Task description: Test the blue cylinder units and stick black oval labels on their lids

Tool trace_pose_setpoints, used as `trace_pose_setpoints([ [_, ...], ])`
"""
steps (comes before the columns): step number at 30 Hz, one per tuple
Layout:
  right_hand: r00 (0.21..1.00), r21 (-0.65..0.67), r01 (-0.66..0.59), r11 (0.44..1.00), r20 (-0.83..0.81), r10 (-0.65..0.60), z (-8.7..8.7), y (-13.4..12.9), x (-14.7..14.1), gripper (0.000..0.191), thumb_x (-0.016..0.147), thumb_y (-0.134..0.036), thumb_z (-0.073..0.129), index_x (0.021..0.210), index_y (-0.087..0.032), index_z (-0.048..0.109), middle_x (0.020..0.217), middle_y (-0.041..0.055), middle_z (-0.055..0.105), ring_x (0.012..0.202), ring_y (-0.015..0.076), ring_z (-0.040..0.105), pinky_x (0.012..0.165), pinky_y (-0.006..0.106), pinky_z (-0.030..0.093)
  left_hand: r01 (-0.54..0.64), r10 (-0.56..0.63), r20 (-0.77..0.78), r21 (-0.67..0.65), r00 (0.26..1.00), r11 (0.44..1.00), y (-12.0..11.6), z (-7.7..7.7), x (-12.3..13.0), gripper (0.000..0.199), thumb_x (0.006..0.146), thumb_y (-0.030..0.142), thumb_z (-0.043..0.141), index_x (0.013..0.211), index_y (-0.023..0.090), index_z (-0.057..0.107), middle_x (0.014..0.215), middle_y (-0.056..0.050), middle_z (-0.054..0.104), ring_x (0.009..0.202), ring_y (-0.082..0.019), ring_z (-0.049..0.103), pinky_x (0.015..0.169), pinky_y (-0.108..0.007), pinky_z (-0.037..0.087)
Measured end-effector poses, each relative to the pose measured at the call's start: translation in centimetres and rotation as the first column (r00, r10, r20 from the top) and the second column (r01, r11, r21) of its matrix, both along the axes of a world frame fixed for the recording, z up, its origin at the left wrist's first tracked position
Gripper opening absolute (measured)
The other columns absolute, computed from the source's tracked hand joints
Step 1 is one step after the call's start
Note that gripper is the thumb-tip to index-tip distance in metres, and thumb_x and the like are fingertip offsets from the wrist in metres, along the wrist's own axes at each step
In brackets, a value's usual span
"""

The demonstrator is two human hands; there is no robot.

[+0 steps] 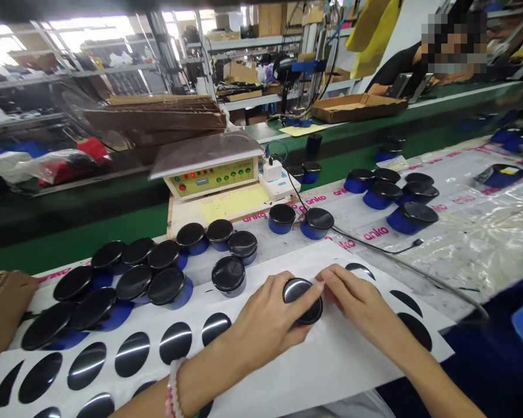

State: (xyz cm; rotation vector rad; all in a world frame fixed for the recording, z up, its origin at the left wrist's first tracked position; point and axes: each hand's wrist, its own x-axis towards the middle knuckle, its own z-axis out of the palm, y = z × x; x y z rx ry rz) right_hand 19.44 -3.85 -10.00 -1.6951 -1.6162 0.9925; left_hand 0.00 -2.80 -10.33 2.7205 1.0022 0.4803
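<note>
My left hand is wrapped round a round device with a glossy black top, held tilted over a white sheet. The index finger lies across the black top. Beside its right edge, my right hand has thumb and fingertips pressed together; whatever they pinch is too small to make out. The sheet carries rows of glossy black round stickers, with more of them near my right forearm. Just beyond my left hand stands another black-topped round device.
Several blue, black-topped devices stand at left, others at right. A control box with lit buttons, a white plug adapter and a cable lie beyond. A person sits across the green conveyor.
</note>
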Motion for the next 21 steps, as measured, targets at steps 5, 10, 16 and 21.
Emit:
trace_pose_setpoints([
  [5, 0.982, 0.149, -0.008, 0.989, 0.187, -0.020, 1.0, 0.7, 1.4, 0.035, 0.091, -0.051, 0.035, 0.077, -0.023, 0.051, 0.058, -0.0037, 0.048, 0.050, 0.0128, 0.045, 0.049, 0.025, 0.036, -0.216, 0.266, -0.119, 0.321, 0.957, 0.922, 0.6, 1.4, -0.9, 0.049, 0.084, 0.029, 0.057, 0.130, 0.017, 0.045, 0.117, -0.016, 0.054, 0.121, -0.034, 0.046, 0.107, -0.057, 0.031],
  [10, 0.922, 0.236, -0.220, 0.947, 0.366, 0.123, 2.2, 1.4, 0.3, 0.028, 0.090, -0.045, 0.044, 0.105, -0.024, 0.054, 0.085, 0.0021, 0.062, 0.060, 0.0152, 0.059, 0.053, 0.027, 0.047, -0.417, 0.457, -0.180, 0.221, 0.871, 0.882, 0.5, 2.4, -3.6, 0.071, 0.073, 0.048, 0.069, 0.129, 0.013, 0.044, 0.130, -0.023, 0.047, 0.120, -0.042, 0.045, 0.094, -0.060, 0.042],
  [16, 0.624, 0.177, -0.712, 0.680, 0.603, 0.497, 3.7, 3.6, -4.5, 0.060, 0.078, -0.038, 0.065, 0.133, -0.029, 0.041, 0.151, 0.0090, 0.022, 0.135, 0.0312, 0.029, 0.095, 0.045, 0.046, -0.511, 0.507, -0.152, 0.013, 0.849, 0.859, 1.0, 5.5, -7.1, 0.056, 0.077, 0.030, 0.066, 0.126, 0.020, 0.041, 0.118, -0.012, 0.052, 0.104, -0.029, 0.057, 0.083, -0.041, 0.052],
  [21, 0.568, 0.041, -0.699, 0.714, 0.638, 0.520, 3.2, 5.2, -7.6, 0.075, 0.079, -0.054, 0.057, 0.144, -0.031, 0.028, 0.156, 0.0094, 0.005, 0.139, 0.0406, 0.009, 0.094, 0.056, 0.043, -0.817, 0.845, -0.158, 0.217, 0.510, 0.534, 7.3, 11.8, -16.0, 0.054, 0.081, 0.037, 0.061, 0.127, 0.022, 0.038, 0.125, -0.010, 0.042, 0.107, -0.026, 0.056, 0.096, -0.037, 0.044],
])
